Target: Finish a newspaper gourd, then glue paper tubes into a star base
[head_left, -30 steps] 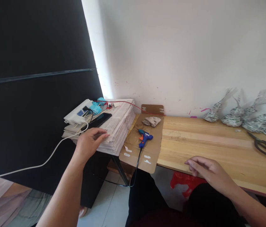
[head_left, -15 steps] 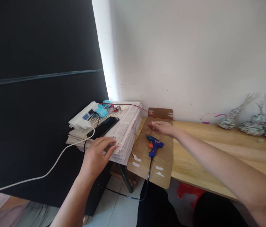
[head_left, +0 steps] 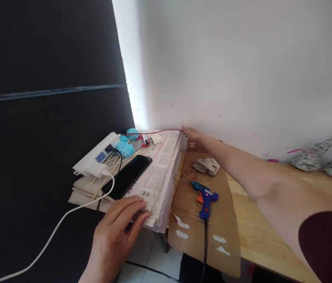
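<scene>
My left hand (head_left: 121, 230) rests on the near edge of a thick newspaper stack (head_left: 161, 173), fingers stretched out. Reaching to the stack's far right corner, my right hand (head_left: 189, 133) has its fingers closed at a thin red cord (head_left: 166, 130); the fingertips are partly hidden. Below my right forearm, a crumpled greyish cloth (head_left: 207, 166) lies on the brown cardboard (head_left: 192, 239). Closer to me on that cardboard is a blue glue gun (head_left: 206, 202) with an orange trigger and a small red light.
On the stack lie a black phone (head_left: 132, 175), a white power strip (head_left: 95, 157), thin sticks, light-blue crumpled pieces (head_left: 124, 149) and a red utility knife (head_left: 145, 139). A white cable (head_left: 56, 232) hangs across the left. Woven paper pieces (head_left: 310, 157) stand on the wooden table (head_left: 260, 200) by the wall.
My right hand has moved from above the cardboard to the far corner and the red cord, uncovering the cloth. My left hand remains at the stack's edge. The view has shifted closer.
</scene>
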Available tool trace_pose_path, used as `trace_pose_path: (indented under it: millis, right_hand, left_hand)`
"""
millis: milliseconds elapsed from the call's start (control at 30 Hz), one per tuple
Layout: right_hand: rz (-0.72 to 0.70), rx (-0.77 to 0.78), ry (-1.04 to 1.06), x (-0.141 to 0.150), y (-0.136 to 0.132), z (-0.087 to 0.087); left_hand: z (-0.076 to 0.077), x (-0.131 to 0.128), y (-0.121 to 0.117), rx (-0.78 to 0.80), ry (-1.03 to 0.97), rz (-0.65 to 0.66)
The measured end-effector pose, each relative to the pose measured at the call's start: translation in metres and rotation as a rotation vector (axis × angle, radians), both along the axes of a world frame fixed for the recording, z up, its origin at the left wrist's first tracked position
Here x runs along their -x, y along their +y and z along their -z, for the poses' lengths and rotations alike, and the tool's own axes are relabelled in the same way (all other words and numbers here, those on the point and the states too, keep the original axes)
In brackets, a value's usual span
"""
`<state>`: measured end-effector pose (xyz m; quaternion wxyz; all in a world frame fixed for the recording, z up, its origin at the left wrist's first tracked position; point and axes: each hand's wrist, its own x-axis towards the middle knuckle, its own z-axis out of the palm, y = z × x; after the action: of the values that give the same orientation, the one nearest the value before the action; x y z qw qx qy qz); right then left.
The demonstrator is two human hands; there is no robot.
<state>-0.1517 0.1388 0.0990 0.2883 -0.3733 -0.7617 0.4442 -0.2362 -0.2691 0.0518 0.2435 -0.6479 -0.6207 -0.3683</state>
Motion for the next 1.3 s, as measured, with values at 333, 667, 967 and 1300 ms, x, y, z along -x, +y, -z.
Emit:
trace_pose_path:
  millis: [333, 667, 967, 1300]
  right_hand:
    - [0.134, 0.173, -0.200, 0.040, 0.024, 0.004]
    - [0.014, 0.282, -0.032, -0.035, -0.038, 0.006]
    - [-0.593, 0.636, 0.111, -0.073, -0.176, 0.007]
    - [-0.498, 0.425, 0.132, -0.067, -0.218, 0.009]
  left_hand:
    - [-0.003, -0.005, 0.003, -0.006, -0.076, -0.026]
    - [-0.002, -0.010, 0.002, -0.030, -0.118, -0.023]
    - [-0.011, -0.020, 0.004, -0.033, -0.190, -0.072]
    - [-0.017, -0.022, 0.001, 0.029, -0.205, -0.108]
